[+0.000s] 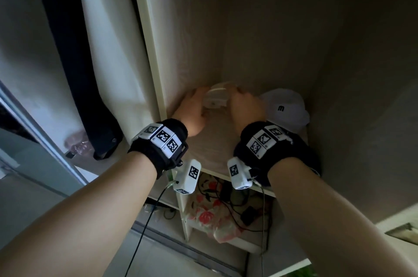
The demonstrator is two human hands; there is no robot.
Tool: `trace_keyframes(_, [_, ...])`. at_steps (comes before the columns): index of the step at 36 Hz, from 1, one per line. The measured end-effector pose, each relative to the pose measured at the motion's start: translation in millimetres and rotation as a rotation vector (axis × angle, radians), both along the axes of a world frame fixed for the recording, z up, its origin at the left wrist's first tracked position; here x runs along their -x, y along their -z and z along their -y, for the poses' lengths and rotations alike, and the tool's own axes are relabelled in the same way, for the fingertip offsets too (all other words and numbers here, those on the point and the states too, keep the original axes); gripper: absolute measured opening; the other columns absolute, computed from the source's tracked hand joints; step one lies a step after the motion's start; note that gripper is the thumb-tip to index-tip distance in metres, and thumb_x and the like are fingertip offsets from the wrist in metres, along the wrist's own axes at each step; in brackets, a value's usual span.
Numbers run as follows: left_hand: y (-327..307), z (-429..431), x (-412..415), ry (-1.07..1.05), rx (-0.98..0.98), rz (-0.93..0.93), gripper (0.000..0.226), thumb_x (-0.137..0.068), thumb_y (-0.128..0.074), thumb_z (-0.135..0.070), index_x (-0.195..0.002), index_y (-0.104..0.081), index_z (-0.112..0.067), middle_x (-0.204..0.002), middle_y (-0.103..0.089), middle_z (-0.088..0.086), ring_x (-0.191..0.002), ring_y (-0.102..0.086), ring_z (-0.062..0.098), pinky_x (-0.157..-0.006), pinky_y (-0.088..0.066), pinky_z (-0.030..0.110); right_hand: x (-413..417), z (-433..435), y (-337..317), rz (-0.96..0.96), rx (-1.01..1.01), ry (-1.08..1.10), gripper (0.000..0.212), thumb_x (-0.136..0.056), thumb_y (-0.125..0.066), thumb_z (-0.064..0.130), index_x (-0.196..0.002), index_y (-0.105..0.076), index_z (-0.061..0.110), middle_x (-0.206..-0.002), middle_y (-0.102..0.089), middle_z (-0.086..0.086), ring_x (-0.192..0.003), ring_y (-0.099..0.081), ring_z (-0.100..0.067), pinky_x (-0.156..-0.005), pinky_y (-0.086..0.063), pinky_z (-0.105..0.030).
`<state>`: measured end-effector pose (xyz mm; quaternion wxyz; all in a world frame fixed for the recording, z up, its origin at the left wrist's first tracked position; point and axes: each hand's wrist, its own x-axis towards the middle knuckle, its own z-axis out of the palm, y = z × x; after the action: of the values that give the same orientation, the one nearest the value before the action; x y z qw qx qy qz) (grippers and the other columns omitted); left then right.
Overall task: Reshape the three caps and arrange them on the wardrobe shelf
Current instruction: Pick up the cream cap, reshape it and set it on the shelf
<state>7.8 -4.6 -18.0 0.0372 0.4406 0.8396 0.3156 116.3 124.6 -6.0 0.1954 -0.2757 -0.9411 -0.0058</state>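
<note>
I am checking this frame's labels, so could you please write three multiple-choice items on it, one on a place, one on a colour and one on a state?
1. Where does the cap with the dark logo lie?
A. on the floor
B. on the shelf, right of the hands
C. on a hanger

2. What colour is that cap?
A. white
B. red
C. green

3. What are the hands doing?
A. hanging empty
B. both on a pale cap
C. gripping the cable

Answers: 1 B, it rests on the shelf board beside the right hand. 2 A, its crown is white. 3 B, the left hand and the right hand hold it from either side.
</note>
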Motion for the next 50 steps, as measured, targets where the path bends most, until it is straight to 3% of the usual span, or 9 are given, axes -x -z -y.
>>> trace_keyframes(4, [-7, -1, -3, -0.034, -0.138, 0.011, 0.037, -0.096, -0.067, -0.019, -0.131, -0.053, -0.019, -0.119, -0.068, 0.007, -0.107, -0.068, 0.027, -0.093, -0.058, 0.045, -5, 6, -1, -0.225, -0.193, -0.046, 0.042, -0.083, -0.076, 0.016, -0.124, -0.073, 0.017, -0.108, -0.076, -0.015, -0.092, -0.074, -0.041, -0.078, -0.057, -0.045])
trace_keyframes(10, [-18, 3, -7, -0.011, -0.215, 0.032, 0.018, -0.101, -0.064, -0.032, -0.105, -0.054, -0.018, -0.086, -0.068, -0.003, -0.076, -0.067, 0.017, -0.066, -0.048, 0.029, -13, 16, -10, -0.579, -0.194, -0.282, 0.03, -0.084, -0.061, 0.018, -0.111, -0.075, 0.015, -0.102, -0.076, -0.008, -0.093, -0.07, -0.036, -0.084, -0.047, -0.043])
trace_keyframes(17, [-11, 4, -13, 0.051, -0.21, 0.097, 0.035, -0.105, -0.053, -0.042, -0.133, -0.058, -0.021, -0.112, -0.075, 0.001, -0.102, -0.071, 0.022, -0.092, -0.059, 0.044, -25, 0, -17, -0.639, 0.463, -0.002, 0.071, -0.082, -0.08, 0.048, -0.142, -0.053, 0.021, -0.134, -0.068, -0.004, -0.122, -0.065, -0.028, -0.102, -0.05, -0.033])
trace_keyframes(21, [-11, 6, -12, 0.017, -0.197, 0.1, 0.035, -0.106, -0.052, -0.04, -0.123, -0.068, -0.014, -0.11, -0.077, 0.005, -0.1, -0.072, 0.024, -0.093, -0.059, 0.046, -24, -11, -18, -0.454, 0.369, 0.053, 0.058, -0.085, -0.08, 0.057, -0.121, -0.068, 0.013, -0.115, -0.077, -0.011, -0.11, -0.072, -0.034, -0.083, -0.048, -0.029])
trace_keyframes(33, [-12, 0, -34, -0.044, -0.117, -0.183, 0.033, -0.107, -0.037, -0.038, -0.117, -0.058, -0.015, -0.092, -0.075, 0.01, -0.083, -0.073, 0.034, -0.074, -0.061, 0.048, -26, -2, -13, -0.372, 0.213, 0.109, 0.043, -0.094, -0.069, 0.051, -0.114, -0.071, 0.013, -0.105, -0.078, -0.02, -0.1, -0.073, -0.046, -0.08, -0.058, -0.045])
trace_keyframes(39, [-9, 0, -37, 0.027, -0.131, -0.164, 0.031, -0.104, -0.048, -0.011, -0.134, -0.052, -0.015, -0.099, -0.074, 0.013, -0.093, -0.07, 0.035, -0.08, -0.058, 0.044, -37, -7, -7, -0.42, 0.591, 0.077, 0.042, -0.078, -0.08, 0.06, -0.092, -0.081, 0.02, -0.081, -0.081, 0.002, -0.078, -0.078, -0.02, -0.076, -0.066, -0.044])
trace_keyframes(45, [-14, -2, -28, 0.042, -0.21, 0.047, 0.038, -0.105, -0.052, -0.026, -0.142, -0.057, -0.019, -0.125, -0.073, 0.004, -0.115, -0.069, 0.026, -0.101, -0.055, 0.046, -40, -11, 6, -0.612, 1.075, 0.113, 0.036, -0.073, -0.096, 0.045, -0.087, -0.079, 0.017, -0.072, -0.081, 0.007, -0.067, -0.079, -0.005, -0.066, -0.067, -0.032])
trace_keyframes(48, [-15, -1, -26, 0.034, -0.269, 0.075, 0.032, -0.106, -0.053, -0.026, -0.134, -0.064, -0.015, -0.117, -0.075, 0.005, -0.108, -0.07, 0.024, -0.097, -0.056, 0.045, -39, -7, 7, -0.555, 1.111, 0.101, 0.031, -0.085, -0.088, 0.041, -0.089, -0.074, 0.013, -0.067, -0.076, 0.006, -0.061, -0.075, -0.004, -0.053, -0.058, -0.021])
trace_keyframes(50, [-14, 0, -24, 0.021, -0.307, 0.077, 0.03, -0.107, -0.05, -0.028, -0.124, -0.069, -0.011, -0.109, -0.077, 0.007, -0.101, -0.072, 0.025, -0.093, -0.057, 0.046, -35, -2, 7, -0.489, 1.027, 0.104, 0.04, -0.089, -0.083, 0.047, -0.101, -0.076, 0.01, -0.084, -0.079, -0.002, -0.082, -0.078, -0.018, -0.069, -0.065, -0.033])
